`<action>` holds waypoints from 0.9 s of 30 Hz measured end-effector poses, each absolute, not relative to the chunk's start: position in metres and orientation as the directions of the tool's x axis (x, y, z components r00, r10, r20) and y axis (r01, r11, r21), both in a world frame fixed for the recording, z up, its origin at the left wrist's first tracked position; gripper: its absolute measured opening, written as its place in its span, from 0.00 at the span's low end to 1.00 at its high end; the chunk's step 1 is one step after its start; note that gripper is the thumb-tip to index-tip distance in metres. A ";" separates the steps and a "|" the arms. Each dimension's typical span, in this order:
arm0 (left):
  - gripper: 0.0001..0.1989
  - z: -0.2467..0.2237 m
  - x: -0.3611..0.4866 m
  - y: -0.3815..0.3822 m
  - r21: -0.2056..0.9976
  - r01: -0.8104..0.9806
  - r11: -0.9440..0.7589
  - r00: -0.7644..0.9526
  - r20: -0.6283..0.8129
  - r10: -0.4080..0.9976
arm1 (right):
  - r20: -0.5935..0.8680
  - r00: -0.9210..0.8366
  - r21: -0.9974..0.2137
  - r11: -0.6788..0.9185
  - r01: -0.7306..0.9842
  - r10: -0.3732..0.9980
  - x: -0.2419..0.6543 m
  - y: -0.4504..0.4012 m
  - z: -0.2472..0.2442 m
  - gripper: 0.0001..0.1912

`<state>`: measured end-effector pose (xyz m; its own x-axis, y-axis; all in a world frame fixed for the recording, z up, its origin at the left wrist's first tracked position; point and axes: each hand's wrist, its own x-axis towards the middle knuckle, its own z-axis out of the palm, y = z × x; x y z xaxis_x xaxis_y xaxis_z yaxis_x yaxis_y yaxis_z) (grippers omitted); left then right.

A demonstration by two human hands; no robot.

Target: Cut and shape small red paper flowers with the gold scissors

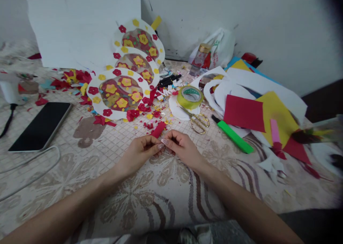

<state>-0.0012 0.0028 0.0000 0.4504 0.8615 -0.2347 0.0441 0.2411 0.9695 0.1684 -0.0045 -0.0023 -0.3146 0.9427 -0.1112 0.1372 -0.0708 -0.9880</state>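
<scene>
Near the centre of the frame, the left hand (138, 152) and the right hand (184, 149) press thumbs to forefingers, tips meeting just below a narrow red paper strip (159, 129). Light, even pressure should avoid creasing it. Whatever they pinch is hidden, as is the strip's near end.

Tape roll (189, 102): translucent yellow, green inner ring (192, 90). Left of the roll: white-bordered discs (118, 110) patterned with red and yellow flowers (110, 88). Right of it: a plain red sheet (243, 113), a yellow sheet (277, 110) and a bright green, black-tipped tool (235, 137). In front of it: gold-coloured scissors (197, 121), a red paper strip (159, 129), and beige cloth (139, 215) with brown floral motifs.
</scene>
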 end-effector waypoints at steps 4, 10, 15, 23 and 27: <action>0.08 0.001 -0.001 0.003 0.958 -0.013 0.287 0.448 -0.251 0.858 | -0.082 -0.314 -0.978 -0.015 0.209 0.946 0.181 0.003 0.002 0.14; 0.08 -0.001 0.000 0.002 0.927 -0.138 0.348 0.393 -0.272 0.879 | 0.319 0.019 -0.512 0.156 0.845 0.948 0.251 0.038 -0.005 0.08; 0.07 -0.001 -0.001 0.002 0.918 -0.182 0.352 0.387 -0.262 0.884 | 0.256 0.008 -0.317 0.075 0.946 0.967 0.281 0.053 -0.023 0.08; 0.09 0.004 -0.001 0.004 0.884 -0.259 0.389 0.320 -0.302 0.898 | 0.158 -0.018 -0.645 0.117 0.755 0.987 0.261 0.039 -0.006 0.08; 0.09 0.006 -0.003 0.005 0.877 -0.303 0.374 0.315 -0.279 0.907 | 0.044 -0.257 -0.847 0.173 0.502 0.965 0.225 0.013 0.007 0.12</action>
<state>-0.0029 0.0054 0.0062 0.3145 0.9074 -0.2788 -0.3027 0.3742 0.8765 0.2252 0.0132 0.0068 -0.2575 0.9653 0.0444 0.5023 0.1729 -0.8472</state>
